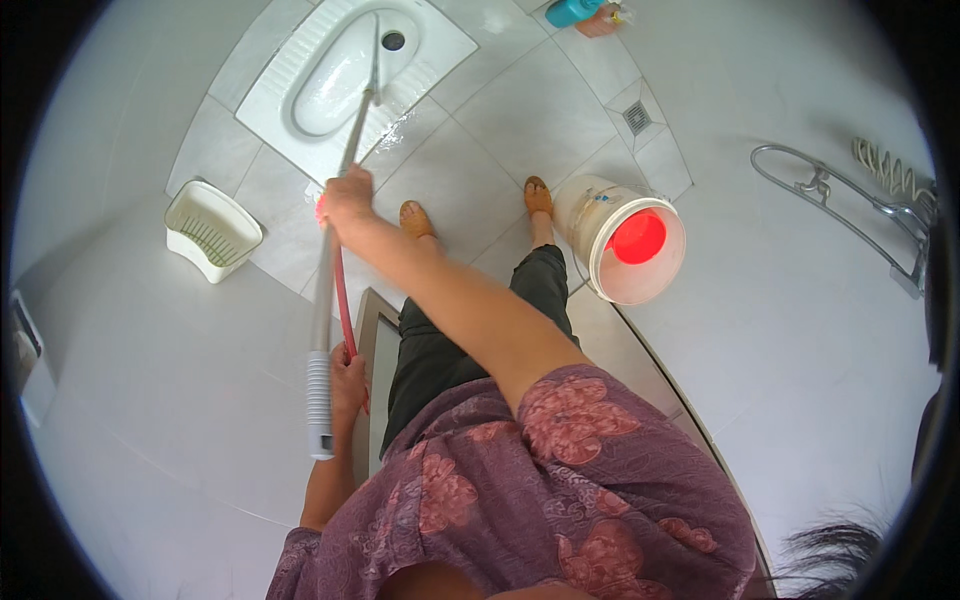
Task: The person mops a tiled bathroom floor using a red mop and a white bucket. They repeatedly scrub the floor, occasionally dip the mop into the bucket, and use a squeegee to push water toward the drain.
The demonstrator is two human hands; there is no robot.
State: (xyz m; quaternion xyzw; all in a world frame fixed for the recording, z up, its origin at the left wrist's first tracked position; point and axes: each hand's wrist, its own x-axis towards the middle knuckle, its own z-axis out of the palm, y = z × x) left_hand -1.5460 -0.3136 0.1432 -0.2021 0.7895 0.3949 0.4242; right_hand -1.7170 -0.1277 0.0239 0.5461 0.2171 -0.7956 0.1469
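My right hand point(350, 200) reaches across my body and is closed around a long pole with a grey ribbed grip, which looks like a floor squeegee point(322, 310). Its thin head is over the white squat toilet point(262, 92), close to the drain hole. Nearer to me, my left hand point(347, 385) wraps round a thin red stick point(344, 300) that runs up beside the pole toward my right hand. What the stick's far end carries is hidden there. Water glistens on the tiles at the toilet's edge.
A white bucket point(590, 215) with a red vessel point(640, 238) inside stands right of my feet. On the left is a cream slotted basket point(213, 230). A floor drain point(637, 118), a blue bottle point(572, 12) and a metal wall fixture point(840, 200) are at the right.
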